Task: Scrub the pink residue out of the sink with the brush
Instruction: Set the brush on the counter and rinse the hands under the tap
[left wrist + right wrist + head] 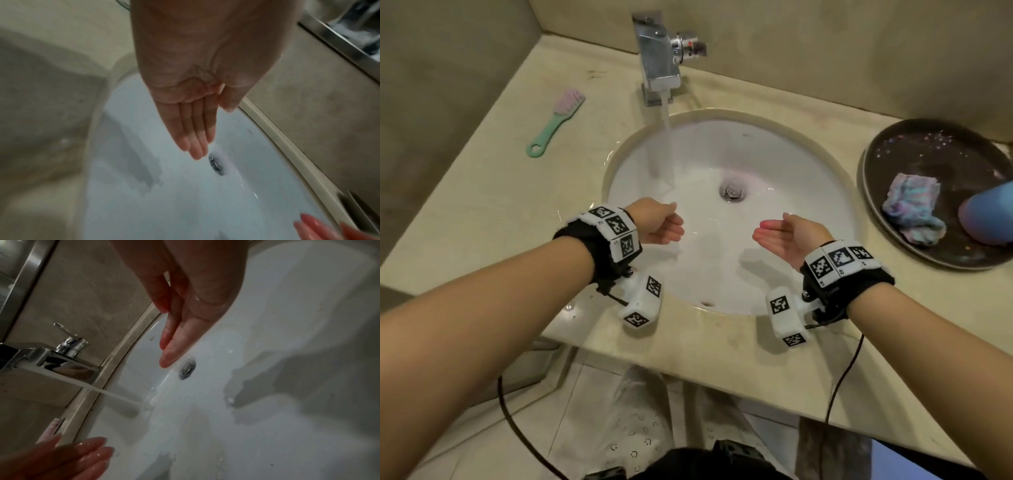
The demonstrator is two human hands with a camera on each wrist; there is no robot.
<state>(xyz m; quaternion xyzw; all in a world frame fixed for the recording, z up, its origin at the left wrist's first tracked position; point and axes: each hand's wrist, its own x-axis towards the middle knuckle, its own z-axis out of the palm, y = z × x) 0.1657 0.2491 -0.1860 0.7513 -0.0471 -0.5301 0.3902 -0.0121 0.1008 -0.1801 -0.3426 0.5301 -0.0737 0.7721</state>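
The white round sink (784, 164) is wet, with only a faint pink tint near its drain (732, 192). Water runs from the chrome faucet (659, 58) into the left of the bowl. The brush (556, 121), mint handle and pink bristles, lies on the counter far left of the faucet, apart from both hands. My left hand (666, 224) hovers over the bowl just below the water stream, fingers straight, holding nothing (195, 129). My right hand (779, 233) faces it across the bowl, fingers straight and wet, empty (174, 340).
A dark round tray (928, 144) sits on the beige counter (465, 212) at right, holding a crumpled blue-pink cloth (912, 209) and a blue bottle (988, 216). Walls close in behind and to the left. Cables hang from both wrist units.
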